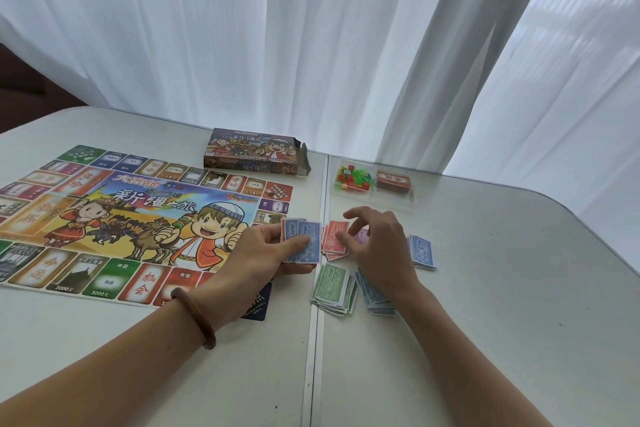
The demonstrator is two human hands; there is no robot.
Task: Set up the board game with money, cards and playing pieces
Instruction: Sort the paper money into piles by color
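Blue paper banknotes (311,230) are gripped in the left hand (263,250); red paper banknotes (330,244) are overhung by the nearer, empty right hand (381,246).

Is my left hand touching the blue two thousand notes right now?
Touching. The head view shows the left hand pinching the fanned blue 2000 notes, thumb lying across their faces.

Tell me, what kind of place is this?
Likely a room at home: a white table by curtains, with a game board laid out and the left hand holding blue notes.
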